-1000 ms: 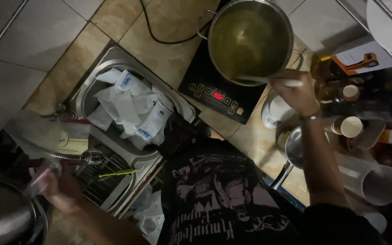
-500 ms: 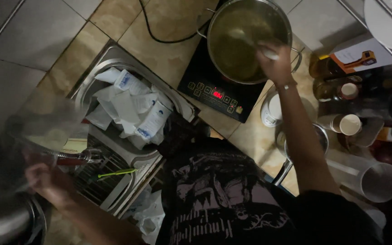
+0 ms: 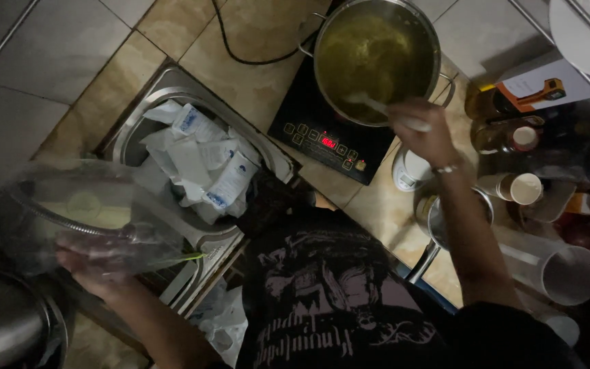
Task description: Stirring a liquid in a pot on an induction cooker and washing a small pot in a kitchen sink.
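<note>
Overhead view of a dim kitchen counter, seen from the person's own head. At the far left, one steel pot [image 3: 5, 324] sits at the bottom corner, its inside too dark to read. Just above it, the left hand [image 3: 93, 263] grips one clear glass lid [image 3: 76, 215] from beneath, fingers curled around its lower edge; the lid is tilted and blurred, held in the air over the counter's left end.

Next comes one steel sink [image 3: 172, 82] set into the tiled top. It holds a heap of crumpled white plastic pouches [image 3: 203, 164] with blue print; their number cannot be counted.

In the middle stands one black induction cooker [image 3: 329, 140] with a red lit display. On it rests one large steel cooking pot [image 3: 375, 58], filled with cloudy yellow-green liquid. The right hand [image 3: 428, 130] is closed around the handle of one white spoon [image 3: 384, 109], whose bowl dips into the liquid near the pot's front rim.

To the right, on the counter, are one small steel saucepan [image 3: 445, 219] under the forearm, two paper cups [image 3: 517, 186] lying on their sides, one clear measuring jug [image 3: 561, 270], and several dark bottles [image 3: 496, 102], too shadowed to count.
</note>
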